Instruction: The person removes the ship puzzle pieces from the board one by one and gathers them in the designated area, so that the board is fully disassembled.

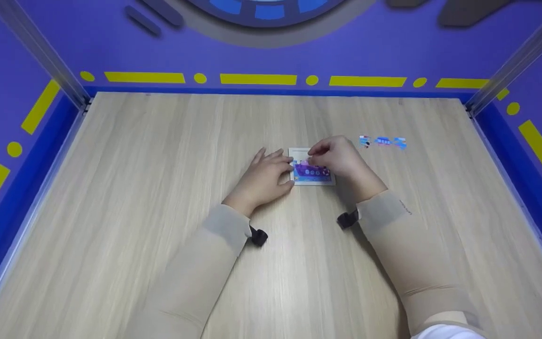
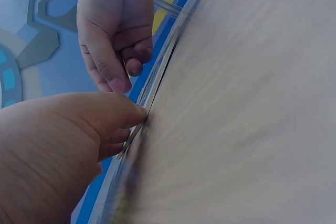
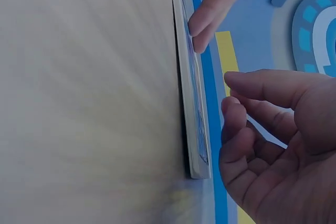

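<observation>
A small framed jigsaw board with a purple ship on blue lies on the table. My left hand rests at its left edge, fingers spread, thumb by the lower left corner. In the left wrist view the left thumb touches the board's rim. Over the board's upper right is my right hand, fingers loosely bent and thumb close to the index finger, covering part of the picture. From the right wrist, the right hand shows a small gap between thumb and fingers, and no piece is seen in it.
Several small loose jigsaw pieces lie in a row right of the board, beyond the right hand. The wood-grain table is bounded by a purple-blue back panel with yellow marks, and side panels.
</observation>
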Motion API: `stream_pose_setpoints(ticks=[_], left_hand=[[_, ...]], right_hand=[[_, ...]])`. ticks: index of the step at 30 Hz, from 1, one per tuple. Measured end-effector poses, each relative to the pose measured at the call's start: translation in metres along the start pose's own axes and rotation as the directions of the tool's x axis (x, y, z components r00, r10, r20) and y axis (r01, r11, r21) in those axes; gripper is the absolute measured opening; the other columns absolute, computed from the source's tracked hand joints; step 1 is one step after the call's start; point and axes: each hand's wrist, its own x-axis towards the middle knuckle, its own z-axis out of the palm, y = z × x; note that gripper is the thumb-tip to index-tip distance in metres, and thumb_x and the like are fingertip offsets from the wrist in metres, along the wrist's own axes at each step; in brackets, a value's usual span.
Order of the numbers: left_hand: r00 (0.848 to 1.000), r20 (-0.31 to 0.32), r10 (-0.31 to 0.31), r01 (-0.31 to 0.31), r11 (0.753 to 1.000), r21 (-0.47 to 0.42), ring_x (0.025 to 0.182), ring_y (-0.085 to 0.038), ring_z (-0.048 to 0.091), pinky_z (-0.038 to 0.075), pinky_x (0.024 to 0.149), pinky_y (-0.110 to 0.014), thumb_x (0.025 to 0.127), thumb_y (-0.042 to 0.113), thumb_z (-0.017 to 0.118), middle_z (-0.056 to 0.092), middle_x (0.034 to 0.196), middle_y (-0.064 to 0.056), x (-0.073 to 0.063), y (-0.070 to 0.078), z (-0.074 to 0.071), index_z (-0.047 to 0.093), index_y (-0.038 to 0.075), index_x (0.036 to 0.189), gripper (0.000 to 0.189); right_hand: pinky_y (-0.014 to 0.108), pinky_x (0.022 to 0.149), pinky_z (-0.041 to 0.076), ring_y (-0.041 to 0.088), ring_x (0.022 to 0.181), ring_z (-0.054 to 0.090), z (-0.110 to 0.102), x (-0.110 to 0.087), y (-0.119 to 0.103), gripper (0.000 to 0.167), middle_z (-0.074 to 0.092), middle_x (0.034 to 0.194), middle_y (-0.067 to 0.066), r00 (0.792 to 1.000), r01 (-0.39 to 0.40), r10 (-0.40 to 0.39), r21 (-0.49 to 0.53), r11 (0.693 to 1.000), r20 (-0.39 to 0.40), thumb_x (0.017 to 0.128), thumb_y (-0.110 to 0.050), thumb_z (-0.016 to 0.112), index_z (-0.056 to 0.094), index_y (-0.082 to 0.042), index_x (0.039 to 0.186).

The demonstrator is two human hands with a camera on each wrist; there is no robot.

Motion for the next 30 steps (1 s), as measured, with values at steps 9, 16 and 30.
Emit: stream_pose_setpoints(ticks=[9, 16, 30], left_hand=[[1.000, -0.013, 0.023, -0.023, 1.000, -0.013, 0.172, -0.031, 0.039, 0.008, 0.147, -0.063, 0.108, 0.037, 0.073, 0.061, 0.170, -0.004, 0.000, -0.001, 0.001, 0.076, 0.011, 0.144, 0.045], [1.000, -0.020, 0.021, -0.021, 0.999, -0.032, 0.172, -0.031, 0.039, 0.008, 0.147, -0.063, 0.107, 0.037, 0.074, 0.061, 0.170, -0.005, -0.001, -0.002, 0.002, 0.078, 0.010, 0.139, 0.041], [0.999, 0.002, 0.039, -0.038, 0.995, -0.094, 0.169, -0.032, 0.045, 0.014, 0.148, -0.048, 0.109, 0.032, 0.074, 0.062, 0.168, -0.012, 0.001, -0.003, 0.000, 0.079, 0.003, 0.135, 0.040]], right_hand=[[0.028, 0.079, 0.052, 0.019, 0.092, 0.062, 0.006, 0.001, 0.002, 0.027, 0.074, 0.096, 0.003, 0.999, 0.001, 0.001, -0.042, 0.999, 0.051, 0.093, -0.005, 0.087, 0.086, -0.002, 0.120], [0.033, 0.082, 0.048, 0.021, 0.093, 0.058, 0.010, 0.001, 0.005, 0.034, 0.069, 0.095, 0.002, 0.997, 0.018, -0.011, -0.081, 0.997, 0.079, 0.093, -0.011, 0.089, 0.085, -0.004, 0.126], [0.034, 0.079, 0.048, 0.020, 0.089, 0.057, 0.013, 0.000, 0.004, 0.031, 0.068, 0.094, 0.004, 0.993, 0.037, -0.027, -0.083, 0.996, 0.118, 0.098, -0.008, 0.086, 0.084, -0.004, 0.128]])
